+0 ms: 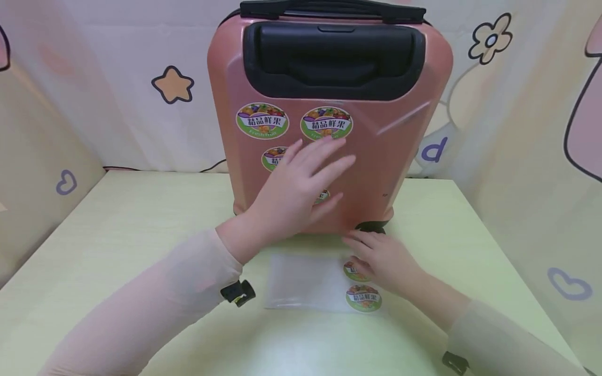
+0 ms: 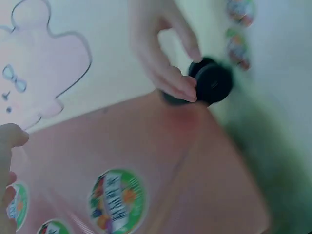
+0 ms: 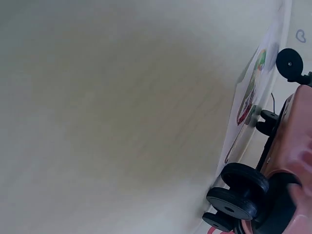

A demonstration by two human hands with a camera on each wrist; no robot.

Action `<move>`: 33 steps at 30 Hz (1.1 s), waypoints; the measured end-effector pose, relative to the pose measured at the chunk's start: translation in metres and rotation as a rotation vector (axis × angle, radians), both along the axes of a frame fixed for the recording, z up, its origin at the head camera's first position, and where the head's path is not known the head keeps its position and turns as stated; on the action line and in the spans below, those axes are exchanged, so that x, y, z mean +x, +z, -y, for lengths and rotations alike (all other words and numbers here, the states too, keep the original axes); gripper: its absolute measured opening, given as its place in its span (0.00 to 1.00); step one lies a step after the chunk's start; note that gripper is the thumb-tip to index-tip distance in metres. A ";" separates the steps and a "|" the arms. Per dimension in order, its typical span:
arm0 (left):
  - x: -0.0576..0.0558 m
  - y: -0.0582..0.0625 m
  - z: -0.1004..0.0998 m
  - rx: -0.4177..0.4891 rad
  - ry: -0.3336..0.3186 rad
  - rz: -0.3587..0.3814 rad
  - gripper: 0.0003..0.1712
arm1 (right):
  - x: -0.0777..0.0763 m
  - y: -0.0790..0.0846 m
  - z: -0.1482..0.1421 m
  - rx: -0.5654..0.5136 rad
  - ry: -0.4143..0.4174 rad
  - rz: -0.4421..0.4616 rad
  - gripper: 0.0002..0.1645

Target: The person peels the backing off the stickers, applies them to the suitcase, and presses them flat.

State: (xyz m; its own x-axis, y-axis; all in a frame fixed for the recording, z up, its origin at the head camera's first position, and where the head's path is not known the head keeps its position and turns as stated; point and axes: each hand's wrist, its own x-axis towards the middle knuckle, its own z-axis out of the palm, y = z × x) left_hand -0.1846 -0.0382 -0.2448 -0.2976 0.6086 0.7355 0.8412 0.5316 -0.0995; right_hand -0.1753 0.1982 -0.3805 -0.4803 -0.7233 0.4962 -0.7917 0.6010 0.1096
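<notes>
A pink suitcase (image 1: pixel 367 162) with a black handle recess stands upright on the table. On its face are oval fruit stickers, among them an upper-left one (image 1: pixel 262 120) and an upper-right one (image 1: pixel 326 121); my left hand partly covers two lower ones. That left hand (image 1: pixel 296 188) reaches across the face, fingers spread, fingertips right below the upper-right sticker. Beside the suitcase's lower right corner is my right hand (image 1: pixel 388 261), fingers loosely bent near a black wheel (image 2: pixel 214 83), nothing visible between them. A clear sheet (image 1: pixel 305 282) below bears two stickers, the nearer one (image 1: pixel 363 298) fully visible.
The pale table (image 1: pixel 141 219) extends on both sides of the suitcase. Printed curtains (image 1: pixel 117 89) with stars, hearts and flowers close off the back and sides. Black wheels (image 3: pixel 239 190) project from the suitcase's bottom in the right wrist view.
</notes>
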 end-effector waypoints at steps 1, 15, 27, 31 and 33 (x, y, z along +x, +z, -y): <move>0.003 -0.006 0.001 -0.018 -0.011 0.015 0.29 | 0.003 -0.001 -0.001 0.002 -0.033 0.052 0.24; 0.031 -0.069 0.012 -0.260 0.004 0.302 0.21 | 0.027 -0.008 -0.014 0.102 -0.150 0.461 0.16; 0.045 -0.104 0.015 -0.294 0.016 0.706 0.20 | 0.049 -0.012 -0.016 0.151 -0.161 0.500 0.23; 0.047 -0.118 0.013 -0.218 -0.027 0.952 0.19 | 0.050 -0.014 -0.016 0.153 -0.169 0.505 0.26; 0.047 -0.125 0.011 -0.162 -0.067 1.080 0.19 | 0.051 -0.014 -0.016 0.163 -0.179 0.518 0.27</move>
State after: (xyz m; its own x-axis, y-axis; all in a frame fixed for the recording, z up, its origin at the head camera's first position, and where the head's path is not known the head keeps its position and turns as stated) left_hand -0.1380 -0.0497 -0.3695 -0.7004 0.7135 0.0162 0.5533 0.5285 0.6438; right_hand -0.1245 0.2140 -0.3949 -0.7533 -0.6556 0.0522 -0.6541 0.7386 -0.1630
